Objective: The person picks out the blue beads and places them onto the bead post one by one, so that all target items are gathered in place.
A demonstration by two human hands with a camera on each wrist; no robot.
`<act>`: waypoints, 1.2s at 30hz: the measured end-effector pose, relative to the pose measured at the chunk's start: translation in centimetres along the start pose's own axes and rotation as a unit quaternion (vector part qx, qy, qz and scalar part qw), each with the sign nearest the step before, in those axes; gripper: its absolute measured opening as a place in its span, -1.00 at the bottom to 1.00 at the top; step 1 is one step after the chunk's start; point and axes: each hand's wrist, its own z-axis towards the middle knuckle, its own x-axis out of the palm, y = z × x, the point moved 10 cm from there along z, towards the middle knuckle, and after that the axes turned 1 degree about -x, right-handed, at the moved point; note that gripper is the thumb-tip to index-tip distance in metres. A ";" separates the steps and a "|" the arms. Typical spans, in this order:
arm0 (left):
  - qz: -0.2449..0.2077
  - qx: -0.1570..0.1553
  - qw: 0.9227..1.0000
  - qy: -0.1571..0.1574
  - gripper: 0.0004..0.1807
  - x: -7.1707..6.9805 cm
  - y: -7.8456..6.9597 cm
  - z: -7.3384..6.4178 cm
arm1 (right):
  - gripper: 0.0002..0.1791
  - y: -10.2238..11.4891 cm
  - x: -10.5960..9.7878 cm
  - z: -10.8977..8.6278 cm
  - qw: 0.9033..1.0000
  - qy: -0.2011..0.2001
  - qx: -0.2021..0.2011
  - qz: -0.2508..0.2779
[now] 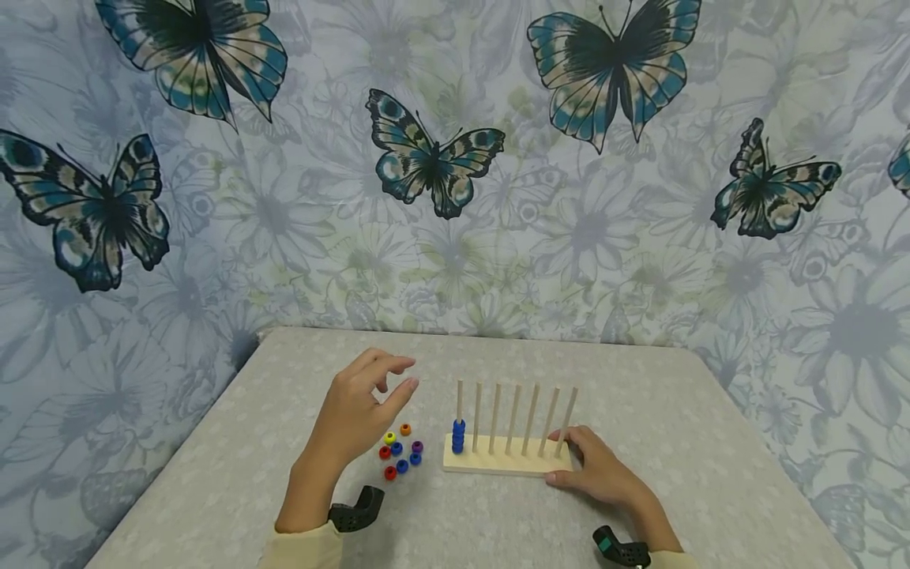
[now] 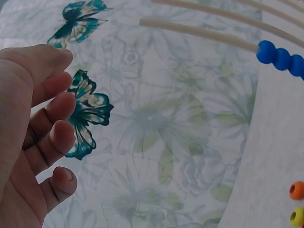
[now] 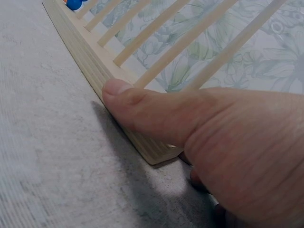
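Note:
A pale wooden peg stand point(image 1: 508, 462) with a row of upright pegs stands on the table. Several blue beads point(image 1: 458, 436) are stacked on its leftmost peg; the other pegs carry no beads. My right hand point(image 1: 597, 468) grips the right end of the base, the thumb point(image 3: 142, 107) along its front edge in the right wrist view. Raised to the left of the stand, my left hand point(image 1: 362, 403) has its thumb and index finger apart and holds nothing. In the left wrist view its fingers point(image 2: 59, 107) are loosely bent, away from the blue beads.
Loose beads lie left of the stand, near my left hand: an orange bead point(image 1: 405, 429), a yellow bead point(image 1: 389, 437), a purple bead point(image 1: 417, 446), two red and several blue. A patterned cloth covers the table point(image 1: 604, 363). Behind it is a butterfly-print wall point(image 1: 455, 261).

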 end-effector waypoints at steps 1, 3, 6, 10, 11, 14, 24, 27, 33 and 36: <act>0.000 -0.002 1.000 0.002 -0.73 0.0 0.1 -0.2 | -0.32 0.0 0.0 0.0 1.000 -0.001 0.001 0.000; 0.001 -0.010 1.000 0.008 -0.73 0.0 0.5 -0.6 | -0.32 -0.1 0.0 0.0 1.000 -0.002 0.001 0.000; 0.000 -0.026 0.999 0.023 -0.73 0.5 1.3 -1.6 | -0.32 -0.1 0.0 0.1 1.000 -0.003 0.001 0.000; -0.005 -0.048 0.998 0.040 -0.73 1.4 2.4 -3.1 | -0.32 -0.1 0.0 0.1 1.000 -0.002 -0.002 0.001; -0.007 -0.052 0.998 0.042 -0.73 1.6 2.6 -3.3 | -0.32 -0.1 0.0 0.1 1.000 -0.001 -0.004 0.001; -0.016 -0.056 0.997 0.046 -0.73 2.2 3.2 -4.0 | -0.32 -0.1 0.1 0.1 1.000 -0.001 -0.004 0.002; -0.064 -0.080 0.991 0.081 -0.75 5.0 5.5 -6.0 | -0.34 0.1 0.0 0.0 1.000 -0.001 -0.001 0.002; -0.075 -0.109 0.986 0.105 -0.77 6.2 6.4 -6.7 | -0.35 0.3 -0.1 0.0 1.000 -0.002 -0.008 0.000; -0.076 -0.143 0.979 0.127 -0.79 7.8 7.3 -7.7 | -0.34 0.1 -0.2 -0.1 1.000 -0.001 -0.008 -0.010; -0.076 -0.137 0.978 0.141 -0.75 8.5 7.4 -8.2 | -0.34 -0.1 0.0 0.0 1.000 -0.002 -0.003 -0.011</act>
